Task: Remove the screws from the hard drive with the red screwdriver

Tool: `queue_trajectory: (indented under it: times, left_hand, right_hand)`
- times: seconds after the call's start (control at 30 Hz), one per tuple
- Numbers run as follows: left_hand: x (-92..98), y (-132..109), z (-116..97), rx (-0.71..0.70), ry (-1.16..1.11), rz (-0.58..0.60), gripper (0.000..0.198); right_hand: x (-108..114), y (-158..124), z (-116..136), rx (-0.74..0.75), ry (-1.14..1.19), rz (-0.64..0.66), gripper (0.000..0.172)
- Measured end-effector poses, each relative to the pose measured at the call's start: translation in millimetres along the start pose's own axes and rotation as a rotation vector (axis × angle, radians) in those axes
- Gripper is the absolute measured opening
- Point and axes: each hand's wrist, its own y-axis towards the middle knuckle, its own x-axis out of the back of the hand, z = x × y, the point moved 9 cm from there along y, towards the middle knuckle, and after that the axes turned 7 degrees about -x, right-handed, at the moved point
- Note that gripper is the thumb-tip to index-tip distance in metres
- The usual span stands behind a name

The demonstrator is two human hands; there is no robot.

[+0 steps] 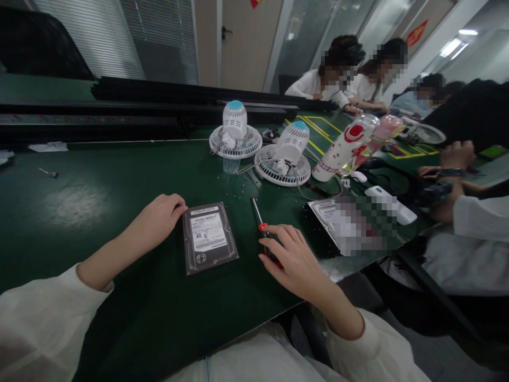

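A hard drive (210, 237) with a white label lies flat on the green table in front of me. At its upper left corner is my left hand (162, 215), fingers together and bent, with thumb and fingertips against the drive's edge. To the right of the drive, a screwdriver (257, 210) with a red and black handle points away from me. My right hand (292, 257) has its fingers and thumb around that handle, which they partly cover. Several small screws (238, 193) are scattered beyond the screwdriver's tip.
Two white fan heads (234, 140) (283, 164) lie grille-down at the back, near a clear cup (231, 164). Bottles (332, 159), cables and another drive-like item (324, 215), partly blurred, are on the right. Several people sit around the table; one person's forearm (449, 185) rests at right.
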Motion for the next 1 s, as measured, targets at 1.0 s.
queue_trajectory:
  times: [1.0]
  left_hand:
    - [2.8, -71.6, -0.3, 0.153, -0.229, -0.068, 0.077]
  right_hand:
    - [-37.8, 32.9, 34.0, 0.094, 0.012, 0.229, 0.024]
